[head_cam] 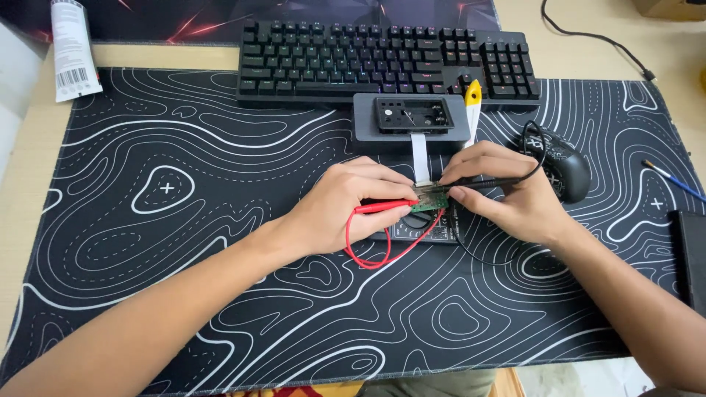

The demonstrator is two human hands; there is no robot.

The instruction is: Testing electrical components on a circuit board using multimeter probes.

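My left hand [344,209] grips a red test probe [386,206] whose tip touches a small green circuit board [430,198]. In my right hand [507,192] is a black test probe [491,183], its tip on the same board from the right. A red wire [382,257] loops below my left hand and a black wire [478,257] curves below my right. The board lies over a dark device [419,231] and joins a white flat cable [420,156] running up to a grey box [412,121] with an open black recess.
A black keyboard [382,59] lies at the far edge of the patterned desk mat [184,220]. A black mouse [566,165] sits right of my right hand. A yellow-handled tool [473,99] leans beside the grey box. A white tube [72,48] lies far left, a brush [673,180] far right.
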